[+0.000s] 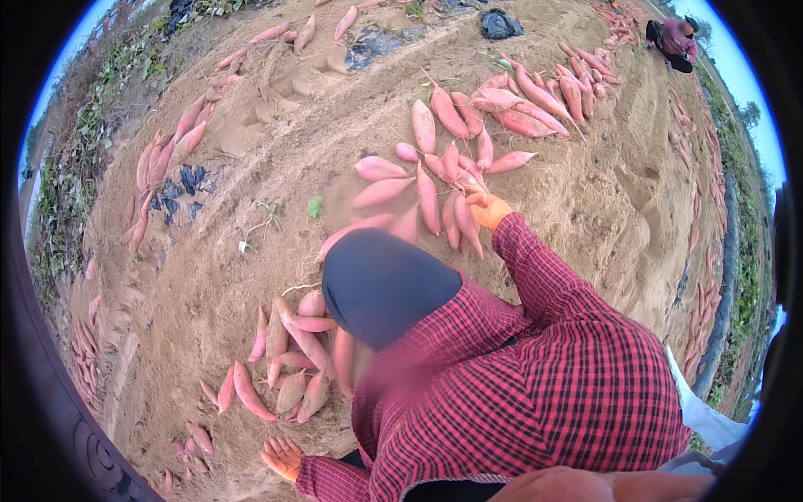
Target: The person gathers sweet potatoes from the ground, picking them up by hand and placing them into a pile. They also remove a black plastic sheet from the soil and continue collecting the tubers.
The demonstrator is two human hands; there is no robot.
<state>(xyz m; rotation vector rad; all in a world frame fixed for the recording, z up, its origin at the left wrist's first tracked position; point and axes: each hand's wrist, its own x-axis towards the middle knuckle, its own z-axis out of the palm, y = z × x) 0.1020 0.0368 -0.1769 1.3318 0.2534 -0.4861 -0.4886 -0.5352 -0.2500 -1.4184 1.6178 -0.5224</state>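
Note:
My right hand (489, 210), in an orange glove, has its fingers closed at the end of a sweet potato (467, 180) in a loose cluster; the grip is partly hidden. Another sweet potato (467, 223) lies beside its fingertips. My left hand (282, 458), gloved in orange too, is spread and holds nothing, just below a pile of sweet potatoes (292, 392). Both sleeves are red and black checked. A dark rounded shape (389, 285), whether knee or cap I cannot tell, covers part of the ground and some sweet potatoes between the hands.
Sandy soil carries more sweet potatoes (527, 106) at the upper right and a row (154, 163) at the left. Black plastic (500, 25) lies near the top, with torn scraps (191, 179) at the left. Green vines (94, 125) border the ground. Another person (674, 41) crouches far off, upper right.

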